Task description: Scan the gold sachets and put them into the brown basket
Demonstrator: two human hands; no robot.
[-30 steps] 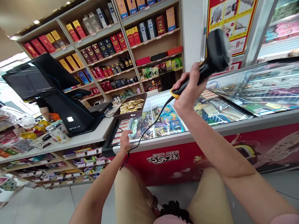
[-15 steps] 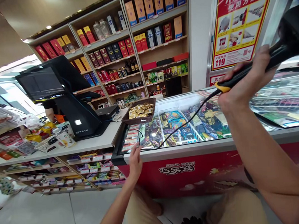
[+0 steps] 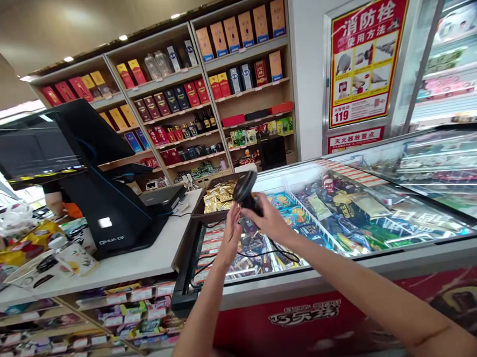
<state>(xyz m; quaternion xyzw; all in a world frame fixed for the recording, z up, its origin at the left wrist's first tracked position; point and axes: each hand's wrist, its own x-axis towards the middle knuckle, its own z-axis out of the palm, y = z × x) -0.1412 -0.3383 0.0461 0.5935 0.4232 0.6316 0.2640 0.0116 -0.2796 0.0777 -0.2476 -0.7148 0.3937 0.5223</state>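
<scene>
A black handheld barcode scanner (image 3: 244,190) is upright over the left part of the glass-topped freezer (image 3: 389,266). My right hand (image 3: 272,219) is wrapped round its handle. Close against the scanner's left side is my left hand (image 3: 229,237), its fingers stretched upward; whether they touch the scanner I cannot tell. The scanner's black cord (image 3: 283,251) lies in loops over the freezer glass below my hands. Just behind them sits a brown basket (image 3: 200,216) of gold packets (image 3: 218,197), partly covered by the scanner.
To the left, a black checkout terminal (image 3: 115,207) stands on the white counter (image 3: 146,254), with cups and bags beside it. Shelves (image 3: 168,80) of boxes line the back wall. A red fire-hydrant poster (image 3: 368,57) hangs at right. Another person's arm (image 3: 55,205) shows behind the terminal.
My right hand has brought the scanner from the upper right down to the middle. My left hand has risen from the cord at the freezer edge to the scanner. The cord has gone slack.
</scene>
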